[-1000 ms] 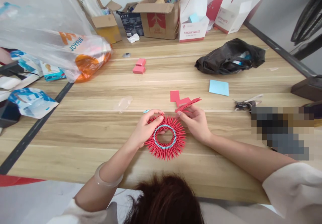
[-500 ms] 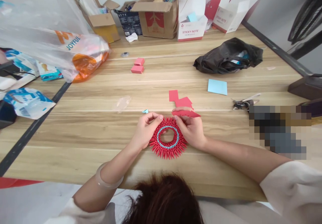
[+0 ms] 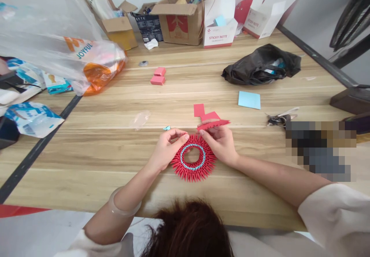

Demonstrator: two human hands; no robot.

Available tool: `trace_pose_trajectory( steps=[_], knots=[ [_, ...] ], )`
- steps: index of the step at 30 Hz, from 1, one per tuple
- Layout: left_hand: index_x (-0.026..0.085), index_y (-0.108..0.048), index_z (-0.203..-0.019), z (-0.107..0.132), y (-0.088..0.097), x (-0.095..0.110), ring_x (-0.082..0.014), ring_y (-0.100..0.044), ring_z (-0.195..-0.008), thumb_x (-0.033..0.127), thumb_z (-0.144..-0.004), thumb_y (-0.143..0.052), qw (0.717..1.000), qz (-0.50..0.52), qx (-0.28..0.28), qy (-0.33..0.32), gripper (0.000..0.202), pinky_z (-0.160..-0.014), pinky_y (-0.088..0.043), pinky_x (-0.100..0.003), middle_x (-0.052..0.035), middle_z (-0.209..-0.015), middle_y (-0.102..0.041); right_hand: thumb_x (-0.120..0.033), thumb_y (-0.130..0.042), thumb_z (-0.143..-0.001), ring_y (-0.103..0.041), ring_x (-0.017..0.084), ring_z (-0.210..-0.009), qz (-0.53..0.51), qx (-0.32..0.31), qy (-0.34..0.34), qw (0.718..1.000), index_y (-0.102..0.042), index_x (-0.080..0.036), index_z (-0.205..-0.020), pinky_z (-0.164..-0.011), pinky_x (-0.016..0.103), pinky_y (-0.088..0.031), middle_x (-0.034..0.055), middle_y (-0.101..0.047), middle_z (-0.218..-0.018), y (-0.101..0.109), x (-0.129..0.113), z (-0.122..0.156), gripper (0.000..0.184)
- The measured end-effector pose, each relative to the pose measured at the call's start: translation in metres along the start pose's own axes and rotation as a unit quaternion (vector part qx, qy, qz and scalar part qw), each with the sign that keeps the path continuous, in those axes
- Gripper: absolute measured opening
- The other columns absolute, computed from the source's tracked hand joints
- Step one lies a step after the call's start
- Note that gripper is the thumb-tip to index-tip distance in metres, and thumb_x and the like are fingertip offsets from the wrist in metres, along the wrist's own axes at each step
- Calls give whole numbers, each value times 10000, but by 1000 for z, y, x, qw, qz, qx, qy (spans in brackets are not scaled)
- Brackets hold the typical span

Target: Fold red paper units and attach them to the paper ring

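Observation:
A ring of folded red paper points with a light blue inner band, the red paper ring (image 3: 193, 168), lies on the wooden table (image 3: 185, 95) in front of me. My left hand (image 3: 167, 147) pinches its upper left rim. My right hand (image 3: 220, 141) holds a strip of joined red paper pieces (image 3: 213, 124) against the ring's upper right rim, fingers closed on it. Loose red paper sheets (image 3: 202, 111) lie just beyond my right hand. A tiny blue folded piece (image 3: 167, 128) sits near my left fingertips.
Two pink note pads (image 3: 158, 76) and a blue sticky pad (image 3: 249, 100) lie further back. A black bag (image 3: 261, 69) sits right, a clear plastic bag (image 3: 72, 52) left. Cardboard and sticky-note boxes (image 3: 219, 22) line the far edge. Keys (image 3: 277, 119) lie at right.
My right hand brought the red strip down from above the table to the ring's upper right rim. My left hand kept its pinch on the ring, which shifted slightly.

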State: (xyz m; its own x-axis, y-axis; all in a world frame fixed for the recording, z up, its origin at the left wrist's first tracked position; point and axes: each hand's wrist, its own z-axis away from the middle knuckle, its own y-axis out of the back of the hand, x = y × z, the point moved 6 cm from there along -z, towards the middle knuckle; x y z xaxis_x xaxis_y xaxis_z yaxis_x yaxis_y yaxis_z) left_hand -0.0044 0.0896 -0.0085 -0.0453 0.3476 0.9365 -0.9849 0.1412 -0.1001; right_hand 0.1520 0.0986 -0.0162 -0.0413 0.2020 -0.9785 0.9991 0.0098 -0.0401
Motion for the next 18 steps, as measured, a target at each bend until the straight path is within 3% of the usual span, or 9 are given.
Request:
trace_pose_trajectory(
  steps=[3, 8, 13, 18],
  knots=[
    [124, -586, -861, 1, 0, 3, -91, -612, -549, 279, -669, -741, 999, -50, -17, 9, 291, -513, -495, -192, 9, -724, -628, -270, -698, -734, -646, 160, -850, -95, -20, -64, 993, -570, -210, -916, -838, 343, -524, 32, -666, -879, 0, 9, -9, 231],
    [124, -585, -871, 2, 0, 6, -108, -611, -565, 263, -697, -701, 996, -80, -31, 4, 252, -536, -487, -213, -6, -720, -634, -263, -735, -698, -650, 128, -803, -183, -79, -128, 972, -605, -194, -861, -791, 292, -531, 15, -676, -847, -7, 15, -12, 220],
    [116, -627, -829, 1, -2, 10, -106, -587, -597, 264, -710, -671, 987, -150, -41, -41, 195, -581, -489, -226, -25, -740, -645, -282, -746, -685, -668, 133, -729, -204, -101, -179, 957, -604, -194, -869, -728, 294, -552, 8, -694, -779, -10, 16, -9, 248],
    [114, -614, -817, 2, -3, 6, -97, -572, -552, 276, -715, -670, 988, -143, -56, -25, 199, -536, -487, -224, -20, -724, -624, -254, -764, -663, -651, 112, -632, -189, -115, -196, 955, -614, -186, -837, -627, 255, -547, -3, -691, -703, -12, 13, -7, 239]
  ],
)
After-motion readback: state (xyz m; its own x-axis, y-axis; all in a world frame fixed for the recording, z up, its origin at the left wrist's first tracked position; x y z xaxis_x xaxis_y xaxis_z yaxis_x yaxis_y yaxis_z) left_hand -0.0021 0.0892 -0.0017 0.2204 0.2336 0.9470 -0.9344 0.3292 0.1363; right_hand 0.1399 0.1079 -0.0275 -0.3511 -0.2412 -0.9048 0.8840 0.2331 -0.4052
